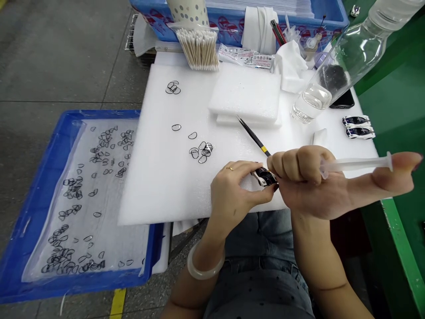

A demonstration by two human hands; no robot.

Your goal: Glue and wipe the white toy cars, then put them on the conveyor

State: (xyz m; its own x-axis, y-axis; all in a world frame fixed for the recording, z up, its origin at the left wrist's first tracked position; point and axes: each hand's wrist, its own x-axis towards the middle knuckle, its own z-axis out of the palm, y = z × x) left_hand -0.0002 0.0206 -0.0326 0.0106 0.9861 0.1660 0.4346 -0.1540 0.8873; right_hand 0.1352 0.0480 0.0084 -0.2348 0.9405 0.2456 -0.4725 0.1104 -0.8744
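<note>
My left hand (234,190) pinches a small black-and-white toy car (264,177) between thumb and fingers, near the front edge of the white foam board (159,186). Wrapped round a clear syringe (355,165) is my right hand (315,181), its thumb stretched to the plunger end. The syringe's tip is hidden behind the right fist, close to the car. Black-and-yellow tweezers (253,135) lie just beyond the hands. Several thin black rings (202,151) are spread on the board to the left, with another small cluster (173,87) farther back.
A blue tray (71,116) holding many black rings stands at left. White foam blocks (245,91), cotton swabs (198,48) and a blue basket (229,26) are at the back. On the right are a clear bottle (361,48), a phone (343,101) and two toy cars (360,132).
</note>
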